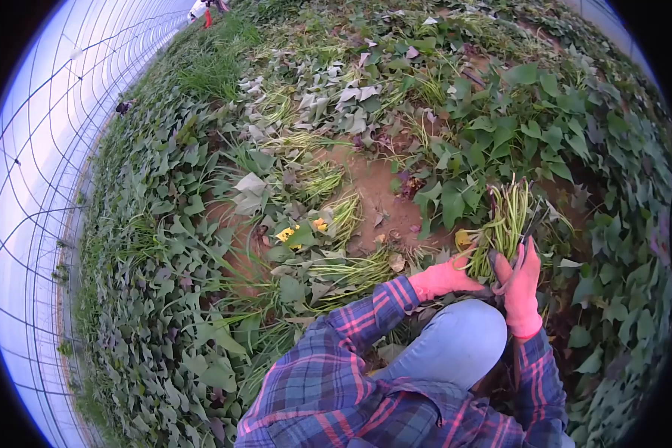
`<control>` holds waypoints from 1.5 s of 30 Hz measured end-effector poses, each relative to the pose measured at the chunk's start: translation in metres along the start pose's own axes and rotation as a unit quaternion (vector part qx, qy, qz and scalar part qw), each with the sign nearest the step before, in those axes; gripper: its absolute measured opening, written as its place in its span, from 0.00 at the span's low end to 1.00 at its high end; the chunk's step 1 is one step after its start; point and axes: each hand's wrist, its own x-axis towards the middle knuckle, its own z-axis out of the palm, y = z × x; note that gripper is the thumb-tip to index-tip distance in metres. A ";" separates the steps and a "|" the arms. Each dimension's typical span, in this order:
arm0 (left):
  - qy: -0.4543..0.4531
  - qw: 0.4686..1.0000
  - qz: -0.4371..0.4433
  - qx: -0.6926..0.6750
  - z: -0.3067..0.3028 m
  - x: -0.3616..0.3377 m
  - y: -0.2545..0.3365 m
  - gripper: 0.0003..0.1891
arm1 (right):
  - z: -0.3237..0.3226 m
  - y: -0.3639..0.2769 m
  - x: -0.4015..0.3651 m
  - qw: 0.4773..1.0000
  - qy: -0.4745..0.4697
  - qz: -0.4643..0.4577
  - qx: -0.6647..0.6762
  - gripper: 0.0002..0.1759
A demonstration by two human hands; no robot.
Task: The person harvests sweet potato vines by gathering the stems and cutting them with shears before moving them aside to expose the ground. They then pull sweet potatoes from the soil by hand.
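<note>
A bundle of green leaf stems [506, 220], with dark cut ends at the top, stands upright between my gloved hands. My left hand [449, 278], in a pink glove, is closed around the lower left side of the bundle. On the right side, my right hand [521, 287] has its gloved fingers wrapped against the same stems. A thin dark thing [532, 224] sticks up beside the right fingers; I cannot make out what it is. The lower part of the bundle is hidden by the gloves. My bent knee [455, 340] is just below both hands.
Several bunches of cut stems [347, 272] lie on the ground to the left. Leafy vines [164, 299] spread on both sides, around bare reddish soil [377, 198]. A netted greenhouse wall [37, 194] runs along the left. Far off stands a person with red on the legs [207, 16].
</note>
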 end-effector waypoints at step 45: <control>0.002 0.518 -0.281 0.808 -0.268 0.187 -0.070 0.29 | -0.234 0.153 -0.129 0.905 0.063 0.420 -0.015 0.20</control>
